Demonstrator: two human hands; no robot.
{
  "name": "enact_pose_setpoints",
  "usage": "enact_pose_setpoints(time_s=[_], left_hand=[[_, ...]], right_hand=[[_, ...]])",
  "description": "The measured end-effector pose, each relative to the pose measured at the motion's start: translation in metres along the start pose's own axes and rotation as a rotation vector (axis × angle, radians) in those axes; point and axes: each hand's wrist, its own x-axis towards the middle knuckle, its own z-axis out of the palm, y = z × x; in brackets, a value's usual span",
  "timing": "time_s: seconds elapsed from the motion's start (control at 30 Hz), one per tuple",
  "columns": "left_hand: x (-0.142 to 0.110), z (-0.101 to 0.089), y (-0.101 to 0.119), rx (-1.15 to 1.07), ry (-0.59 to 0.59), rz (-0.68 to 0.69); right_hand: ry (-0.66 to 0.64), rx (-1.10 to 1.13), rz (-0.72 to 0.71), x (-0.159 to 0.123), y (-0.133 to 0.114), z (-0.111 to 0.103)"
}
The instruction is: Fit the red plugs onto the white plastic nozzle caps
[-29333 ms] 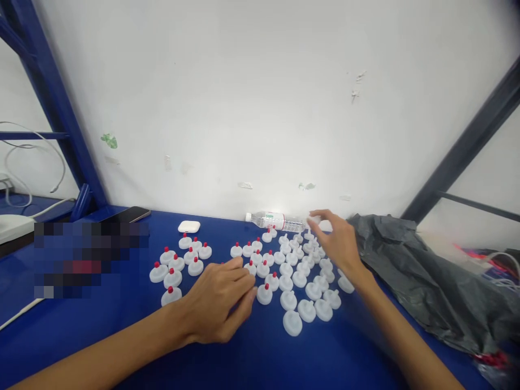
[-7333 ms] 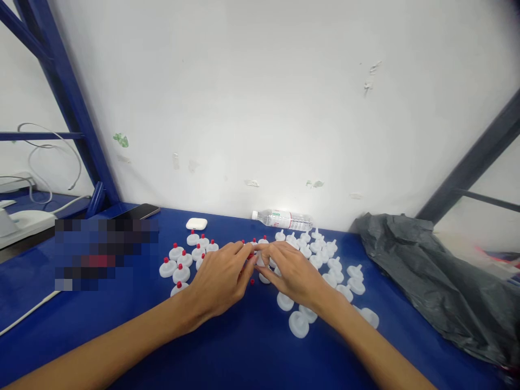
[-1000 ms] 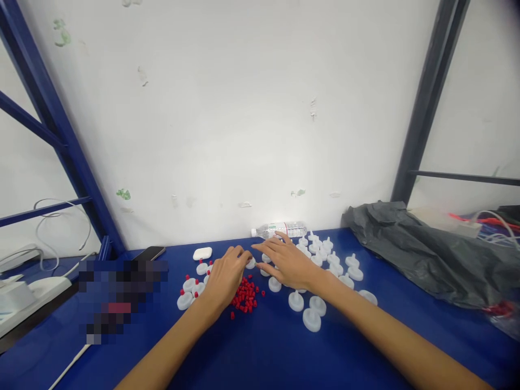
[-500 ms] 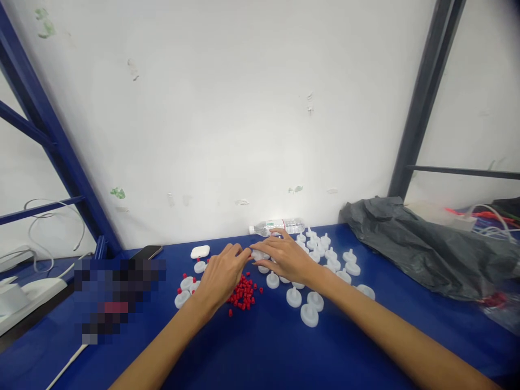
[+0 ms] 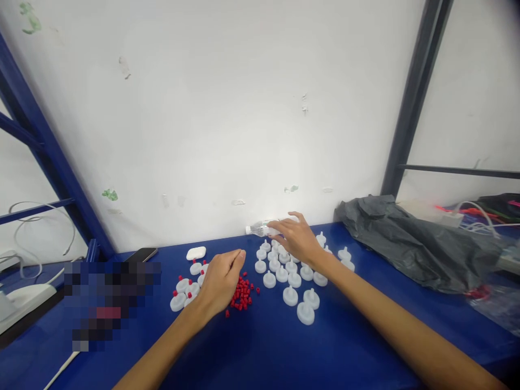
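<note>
Moved since the frame just before, our right hand [image 5: 299, 238] has swung off to the right and toward the wall, away from our left hand [image 5: 222, 277], which has stayed near its old place; the two no longer meet. On the right, thumb and fingers stand apart, with only the bottle [image 5: 258, 229] showing behind the gap, and we see nothing gripped there. Our left is curled, thumb drawn in against the forefinger; we cannot tell whether it pinches anything.

What counts most in space, we judge, is how the bare discs [image 5: 294, 279] lie from our right grip. They spread beneath the fingers and palm and on toward us, with a few beyond the wrist to the right, so our right hand is plainly the nearer. They sit flat on the table [image 5: 264, 352], spouts up, so each spout's long axis runs upright and can be met from above.

Loose red caps [image 5: 242, 297] lie heaped just right of our left hand, between it and the bare discs. Discs with red tips [image 5: 192, 290] stand on its other side, partly hidden by it.
</note>
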Motion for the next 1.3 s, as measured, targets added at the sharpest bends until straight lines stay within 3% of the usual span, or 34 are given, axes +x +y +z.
enact_pose_setpoints(time_s=[0.13, 0.27, 0.43, 0.63, 1.0, 1.2, 1.3], left_hand=[[0.001, 0.006, -0.007, 0.334, -0.064, 0.095], [0.003, 0.006, -0.015, 0.371, -0.138, 0.137], [0.010, -0.017, -0.024, 0.473, -0.090, 0.011], [0.018, -0.045, -0.055, 0.592, -0.056, -0.153], [0.015, -0.031, -0.059, 0.499, -0.202, -0.119], [0.015, -0.029, -0.047, 0.416, -0.120, -0.052], [0.014, -0.023, -0.035, 0.213, -0.025, 0.027]], right_hand=[[-0.028, 0.047, 0.060, -0.006, 0.012, -0.003], [-0.119, 0.107, -0.063, -0.007, -0.002, -0.001], [-0.153, 0.131, -0.141, -0.008, -0.011, 0.002], [-0.169, 0.133, -0.138, -0.009, -0.011, 0.006], [-0.110, 0.101, -0.089, -0.003, -0.023, -0.005], [-0.116, 0.141, -0.142, -0.002, -0.043, -0.009], [-0.119, 0.174, -0.136, -0.002, -0.052, -0.010]])
